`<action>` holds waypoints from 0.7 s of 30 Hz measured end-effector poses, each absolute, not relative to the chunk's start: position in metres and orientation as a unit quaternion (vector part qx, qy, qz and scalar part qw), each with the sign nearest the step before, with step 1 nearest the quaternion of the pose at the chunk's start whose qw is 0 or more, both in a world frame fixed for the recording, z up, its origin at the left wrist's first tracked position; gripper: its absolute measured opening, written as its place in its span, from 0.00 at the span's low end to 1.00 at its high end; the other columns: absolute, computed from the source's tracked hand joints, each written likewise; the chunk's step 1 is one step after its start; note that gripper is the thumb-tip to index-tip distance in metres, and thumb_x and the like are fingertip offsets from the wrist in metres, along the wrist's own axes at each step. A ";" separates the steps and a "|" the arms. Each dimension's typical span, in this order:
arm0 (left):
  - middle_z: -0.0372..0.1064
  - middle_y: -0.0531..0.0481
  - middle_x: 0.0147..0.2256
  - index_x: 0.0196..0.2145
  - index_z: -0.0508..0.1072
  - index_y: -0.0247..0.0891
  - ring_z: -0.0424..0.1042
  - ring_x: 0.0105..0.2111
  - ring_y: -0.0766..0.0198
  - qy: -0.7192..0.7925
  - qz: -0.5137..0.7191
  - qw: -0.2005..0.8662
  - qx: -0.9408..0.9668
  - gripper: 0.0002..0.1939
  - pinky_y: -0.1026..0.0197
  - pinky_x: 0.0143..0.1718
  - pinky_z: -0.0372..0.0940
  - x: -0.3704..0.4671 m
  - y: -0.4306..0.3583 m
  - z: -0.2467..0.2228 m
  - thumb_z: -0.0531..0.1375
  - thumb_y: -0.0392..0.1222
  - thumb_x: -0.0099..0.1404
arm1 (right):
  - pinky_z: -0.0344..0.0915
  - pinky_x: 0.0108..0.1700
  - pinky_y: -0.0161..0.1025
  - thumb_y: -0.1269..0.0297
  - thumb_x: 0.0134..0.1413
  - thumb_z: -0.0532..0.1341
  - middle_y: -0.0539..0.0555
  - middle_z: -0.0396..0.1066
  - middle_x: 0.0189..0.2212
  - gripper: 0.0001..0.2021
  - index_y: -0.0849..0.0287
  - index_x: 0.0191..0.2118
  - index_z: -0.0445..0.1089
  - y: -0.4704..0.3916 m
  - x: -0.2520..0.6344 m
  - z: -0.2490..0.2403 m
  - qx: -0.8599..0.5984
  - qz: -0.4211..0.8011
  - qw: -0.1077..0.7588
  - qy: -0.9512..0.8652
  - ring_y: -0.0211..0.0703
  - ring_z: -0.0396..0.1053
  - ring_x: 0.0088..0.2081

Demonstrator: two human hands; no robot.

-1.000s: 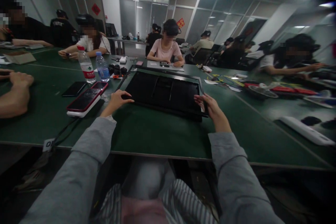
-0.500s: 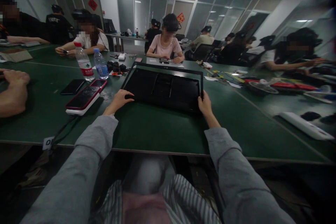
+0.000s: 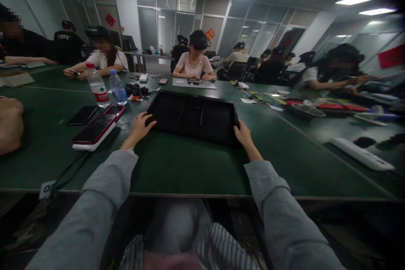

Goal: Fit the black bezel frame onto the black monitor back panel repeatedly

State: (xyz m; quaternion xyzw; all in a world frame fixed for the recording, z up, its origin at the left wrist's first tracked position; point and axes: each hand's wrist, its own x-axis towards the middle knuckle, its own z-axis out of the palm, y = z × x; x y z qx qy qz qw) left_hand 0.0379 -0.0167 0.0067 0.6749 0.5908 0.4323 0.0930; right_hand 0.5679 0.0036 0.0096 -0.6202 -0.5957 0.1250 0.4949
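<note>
A black rectangular frame lies on a shallow black panel, and together they look like a tray with a raised rim. Two thin upright ridges run near the panel's middle. At the left edge, my left hand has its fingers against the frame's side and its thumb pointing across the near corner. My right hand grips the right edge near the front corner, thumb on top; its other fingers are mostly hidden.
The green table carries two water bottles, a black phone and a red-cased phone on a white block to the left. A white power strip and cables lie right. Another person's hand rests at far left; a person sits opposite.
The frame's far side, raised above the panel before, has come down onto it. Both hands have stayed at the side edges. My view has tilted up slightly and turned a little right.
</note>
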 end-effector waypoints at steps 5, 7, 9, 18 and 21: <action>0.67 0.29 0.67 0.65 0.72 0.32 0.66 0.68 0.44 0.644 0.462 0.179 0.583 0.35 0.45 0.69 0.58 0.033 -0.012 0.006 0.68 0.49 0.65 | 0.60 0.71 0.66 0.60 0.51 0.62 0.62 0.79 0.54 0.27 0.55 0.59 0.75 0.007 0.572 0.005 -0.624 0.115 0.494 -0.594 0.65 0.71 0.63; 0.71 0.32 0.64 0.64 0.73 0.35 0.70 0.64 0.45 0.651 0.463 0.190 0.571 0.34 0.47 0.66 0.62 0.031 -0.013 0.009 0.69 0.50 0.64 | 0.60 0.71 0.66 0.60 0.51 0.63 0.61 0.79 0.54 0.27 0.53 0.59 0.75 0.008 0.572 0.005 -0.618 0.120 0.498 -0.596 0.64 0.72 0.63; 0.74 0.33 0.61 0.61 0.75 0.36 0.74 0.61 0.45 0.671 0.454 0.171 0.561 0.31 0.47 0.63 0.65 0.028 -0.017 0.012 0.69 0.51 0.64 | 0.59 0.72 0.66 0.61 0.50 0.64 0.60 0.78 0.56 0.29 0.54 0.60 0.75 0.010 0.571 0.004 -0.614 0.126 0.500 -0.598 0.64 0.71 0.64; 0.81 0.31 0.50 0.53 0.82 0.36 0.77 0.53 0.33 0.754 0.345 0.059 0.556 0.27 0.40 0.53 0.68 0.014 -0.036 0.022 0.62 0.59 0.69 | 0.57 0.73 0.64 0.55 0.50 0.69 0.62 0.73 0.62 0.31 0.53 0.61 0.73 0.016 0.572 0.017 -0.597 0.200 0.516 -0.580 0.60 0.66 0.68; 0.81 0.31 0.49 0.53 0.82 0.37 0.77 0.53 0.33 0.758 0.341 0.065 0.552 0.26 0.40 0.52 0.68 0.015 -0.037 0.023 0.62 0.59 0.69 | 0.67 0.67 0.61 0.44 0.57 0.65 0.59 0.74 0.61 0.31 0.45 0.65 0.68 0.012 0.592 0.034 -0.544 0.271 0.621 -0.494 0.54 0.70 0.65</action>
